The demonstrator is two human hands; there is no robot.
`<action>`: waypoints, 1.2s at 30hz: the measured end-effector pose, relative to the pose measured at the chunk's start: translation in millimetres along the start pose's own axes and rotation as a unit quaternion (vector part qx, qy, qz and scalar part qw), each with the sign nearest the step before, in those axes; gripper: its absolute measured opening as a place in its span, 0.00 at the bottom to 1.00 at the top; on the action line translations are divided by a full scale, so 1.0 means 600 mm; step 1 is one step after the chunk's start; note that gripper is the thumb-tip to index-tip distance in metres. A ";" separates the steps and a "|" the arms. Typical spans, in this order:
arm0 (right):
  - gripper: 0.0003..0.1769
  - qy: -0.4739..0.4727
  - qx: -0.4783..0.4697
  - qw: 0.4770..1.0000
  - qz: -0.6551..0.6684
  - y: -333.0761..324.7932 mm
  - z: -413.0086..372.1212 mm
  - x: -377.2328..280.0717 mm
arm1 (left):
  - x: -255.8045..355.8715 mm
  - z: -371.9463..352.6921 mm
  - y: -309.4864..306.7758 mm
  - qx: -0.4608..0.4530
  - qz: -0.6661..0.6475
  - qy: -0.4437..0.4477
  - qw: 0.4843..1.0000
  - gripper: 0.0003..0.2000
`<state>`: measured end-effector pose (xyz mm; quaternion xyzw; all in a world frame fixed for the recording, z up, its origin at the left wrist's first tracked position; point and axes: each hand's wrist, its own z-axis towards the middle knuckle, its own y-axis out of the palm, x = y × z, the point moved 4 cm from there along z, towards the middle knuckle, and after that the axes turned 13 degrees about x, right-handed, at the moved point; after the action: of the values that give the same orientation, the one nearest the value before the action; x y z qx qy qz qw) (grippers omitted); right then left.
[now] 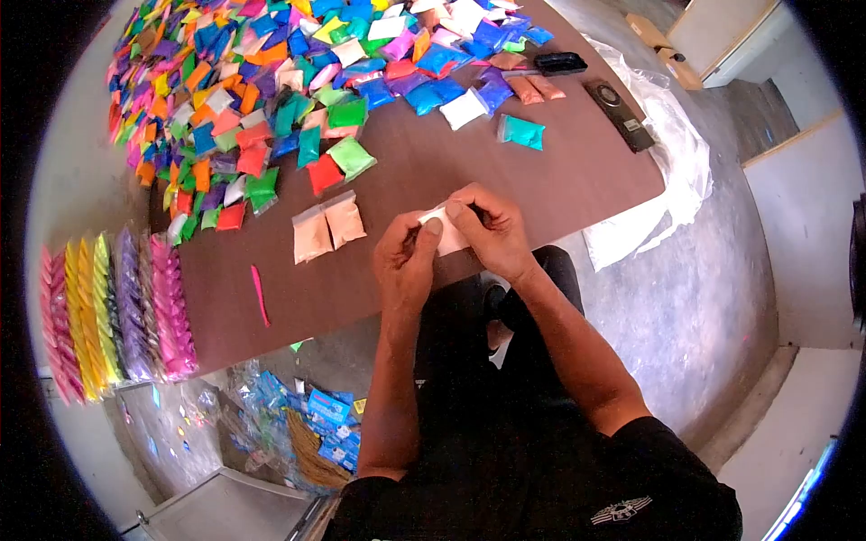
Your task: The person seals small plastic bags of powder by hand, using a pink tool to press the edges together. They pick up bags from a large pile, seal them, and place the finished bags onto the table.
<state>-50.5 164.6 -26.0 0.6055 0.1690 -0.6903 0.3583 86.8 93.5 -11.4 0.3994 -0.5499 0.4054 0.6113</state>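
Near the table's front edge, my left hand and my right hand pinch a small pale pink packet between thumbs and fingers. Both hands are closed on it, and they cover its two sides. Left of my hands, two peach packets lie side by side on the brown table. Farther left is a thin pink stick-like tool. What the packet contains cannot be made out.
A large heap of colourful packets covers the back left. Twisted colourful packs stand at the left edge. A teal packet, a black pouch and a dark flat device lie right. White plastic sheeting hangs past the right edge.
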 end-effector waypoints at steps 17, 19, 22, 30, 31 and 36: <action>0.05 0.026 -0.011 0.999 -0.026 0.001 -0.004 0.004 | 0.010 0.002 0.008 0.020 -0.019 -0.058 0.998 0.09; 0.05 0.007 -0.028 0.999 -0.039 0.004 -0.005 0.006 | -0.005 0.006 0.009 0.022 -0.053 -0.042 0.997 0.08; 0.05 -0.002 -0.022 0.997 -0.067 0.005 -0.008 0.005 | -0.009 0.005 0.000 0.033 -0.019 0.023 0.999 0.06; 0.11 -0.014 0.046 0.994 -0.102 0.012 -0.003 -0.005 | 0.006 -0.004 -0.012 0.076 0.024 0.006 0.997 0.07; 0.11 -0.016 0.044 0.994 -0.100 0.013 0.000 -0.004 | 0.013 -0.011 -0.019 0.101 0.049 0.097 0.989 0.09; 0.13 -0.024 0.042 0.980 -0.191 0.019 -0.001 -0.003 | 0.054 -0.049 -0.110 0.141 0.165 0.234 0.948 0.13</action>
<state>-42.4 157.7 -22.0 0.5596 0.2433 -0.7671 0.1982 161.2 99.7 15.6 0.2791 -0.3869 0.6557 0.5852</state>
